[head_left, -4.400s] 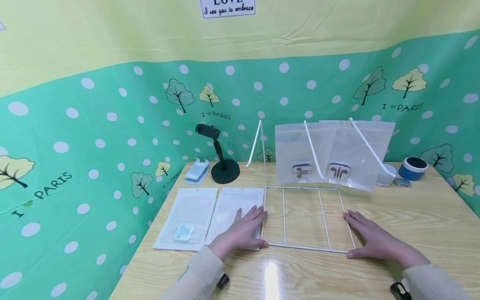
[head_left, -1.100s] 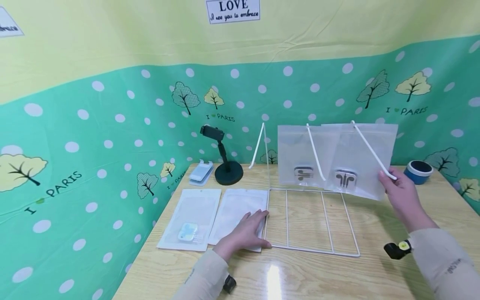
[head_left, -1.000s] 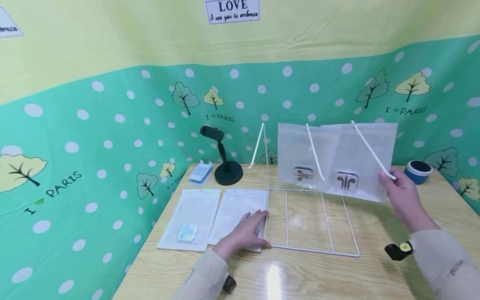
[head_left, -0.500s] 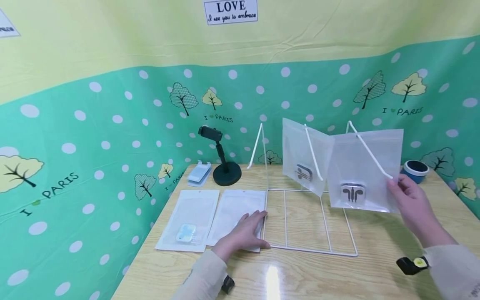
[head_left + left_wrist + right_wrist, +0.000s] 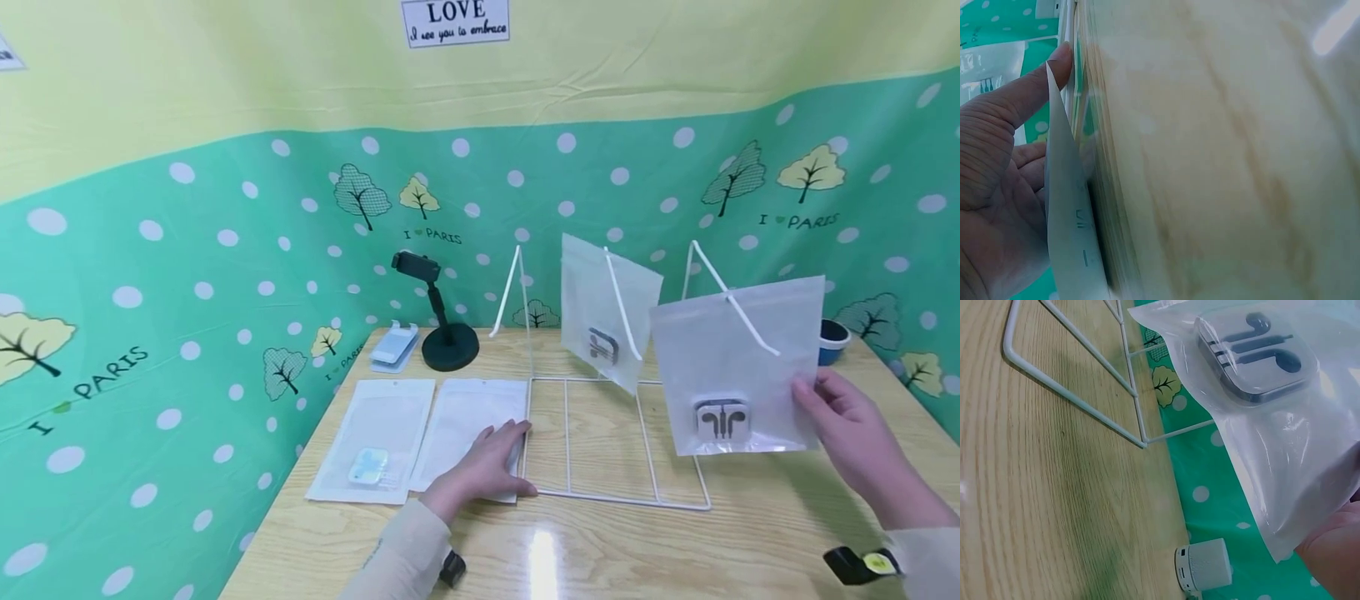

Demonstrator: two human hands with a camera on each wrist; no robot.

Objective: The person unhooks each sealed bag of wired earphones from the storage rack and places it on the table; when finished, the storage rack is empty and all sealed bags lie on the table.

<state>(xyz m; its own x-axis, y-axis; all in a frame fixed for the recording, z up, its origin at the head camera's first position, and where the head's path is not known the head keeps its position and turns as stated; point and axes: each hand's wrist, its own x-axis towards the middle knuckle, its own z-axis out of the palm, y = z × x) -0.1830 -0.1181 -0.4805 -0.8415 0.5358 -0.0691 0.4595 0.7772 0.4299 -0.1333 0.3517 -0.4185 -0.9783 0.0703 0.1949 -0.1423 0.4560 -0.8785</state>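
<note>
Rack, white metal wire, three-pronged: standing on the pale wood-grain table. Pouch, translucent white plastic, squarish: hanging from the right prong, now sitting lower and nearer the tip than half a second ago (evidently being drawn forward along it). Pouch, matching, translucent plastic: hanging askew on the middle prong, having been facing forward a second ago. Right hand: pinching the nearer pouch's right edge. Left hand: resting, fingers extended, at the rack's left side. Earphone case, white-and-grey, rounded: lying inside the pinched pouch.
</note>
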